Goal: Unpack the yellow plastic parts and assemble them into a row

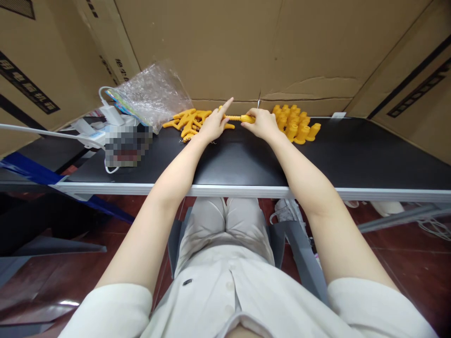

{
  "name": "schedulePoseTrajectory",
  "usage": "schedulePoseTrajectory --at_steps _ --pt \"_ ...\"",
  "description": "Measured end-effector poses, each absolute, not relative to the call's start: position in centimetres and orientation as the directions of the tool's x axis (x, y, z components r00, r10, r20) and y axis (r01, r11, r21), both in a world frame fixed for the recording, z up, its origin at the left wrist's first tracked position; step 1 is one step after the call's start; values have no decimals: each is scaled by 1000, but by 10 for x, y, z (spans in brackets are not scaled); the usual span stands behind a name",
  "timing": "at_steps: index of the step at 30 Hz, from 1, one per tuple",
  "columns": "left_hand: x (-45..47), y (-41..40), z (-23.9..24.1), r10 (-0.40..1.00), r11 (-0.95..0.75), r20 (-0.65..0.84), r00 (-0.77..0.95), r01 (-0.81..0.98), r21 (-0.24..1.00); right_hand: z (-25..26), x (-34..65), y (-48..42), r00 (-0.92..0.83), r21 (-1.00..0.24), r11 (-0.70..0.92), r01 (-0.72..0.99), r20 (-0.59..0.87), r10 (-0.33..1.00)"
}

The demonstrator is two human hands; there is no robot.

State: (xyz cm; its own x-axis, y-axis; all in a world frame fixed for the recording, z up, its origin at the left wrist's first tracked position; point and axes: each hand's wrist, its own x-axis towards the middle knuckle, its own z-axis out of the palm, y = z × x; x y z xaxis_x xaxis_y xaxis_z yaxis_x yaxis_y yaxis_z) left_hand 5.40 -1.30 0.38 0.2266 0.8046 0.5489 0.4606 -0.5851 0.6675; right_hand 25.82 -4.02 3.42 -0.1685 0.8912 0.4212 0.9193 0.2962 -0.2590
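Both hands are over the black table, gripping a yellow plastic piece with a ribbed stem point(233, 118) that lies level between them. My left hand point(213, 126) is closed on its left end, index finger stretched out toward the back. My right hand point(262, 123) pinches the wider yellow end at the right. Just left of my left hand lies a heap of yellow branch-shaped plastic pieces point(190, 121), partly covered by the hand. Beside my right hand, several yellow hollow tube pieces with flared bases point(291, 131) stand upright in a cluster.
A clear plastic bag point(155, 91) lies at the back left, near a white power strip point(92, 136) with plugs and cables. A blurred-out box point(127, 146) sits in front of it. Cardboard walls point(225, 51) enclose the table point(239, 164), whose front has a metal edge point(243, 191).
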Motion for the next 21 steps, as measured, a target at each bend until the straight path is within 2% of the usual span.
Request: schedulePoseTrajectory --at_steps 9,16,21 --pt "48 -13 7 794 -553 573 201 629 546 37 252 -46 -232 -350 389 852 414 880" --pt "47 -8 6 768 -580 630 113 540 610 39 252 -45 -232 -411 409 815 415 880" --pt "47 -6 6 760 -614 626 175 508 604 36 257 -40 -218 -392 395 830 424 879"
